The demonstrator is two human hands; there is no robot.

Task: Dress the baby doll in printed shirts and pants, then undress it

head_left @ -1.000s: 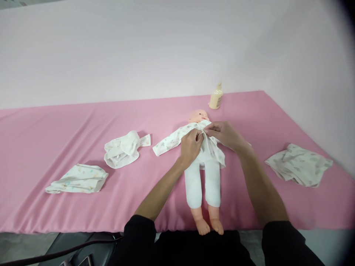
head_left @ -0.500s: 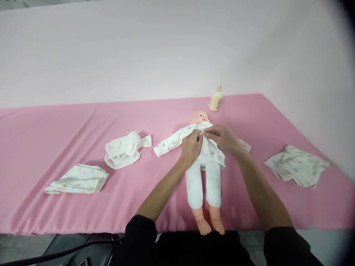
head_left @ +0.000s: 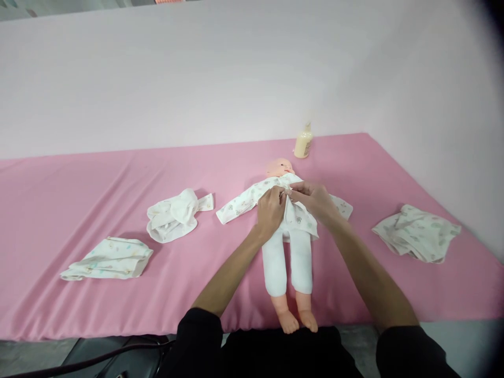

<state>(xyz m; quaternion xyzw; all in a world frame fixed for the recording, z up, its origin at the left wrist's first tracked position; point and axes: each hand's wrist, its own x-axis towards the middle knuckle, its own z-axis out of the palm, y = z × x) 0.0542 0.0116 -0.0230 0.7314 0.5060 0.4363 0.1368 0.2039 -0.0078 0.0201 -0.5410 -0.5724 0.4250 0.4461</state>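
A baby doll point(head_left: 280, 167) lies on its back, feet toward me, dressed in a white patterned shirt point(head_left: 244, 201) with long sleeves. Its legs are white and its feet bare. Over the doll's chest, my left hand point(head_left: 271, 209) pinches the shirt's front, fingers closed. My right hand point(head_left: 314, 199) meets it there, thumb and fingertips closed on the same front edge. Fabric is drawn up a little between the two hands. Whatever small fastening sits between the fingertips is too small to make out.
A pump bottle point(head_left: 303, 144) of pale yellow liquid stands behind the doll's head. Crumpled white garments lie to the left, one near point(head_left: 173, 215) and one farther out point(head_left: 110, 258); another cloth point(head_left: 418, 232) lies at right. A pink sheet point(head_left: 79, 199) covers the table; a dark chair point(head_left: 118, 362) stands below.
The view has shifted slightly. Both hands remain at the shirt's front, with the right fingers a little repositioned; the doll and garments stay in place.
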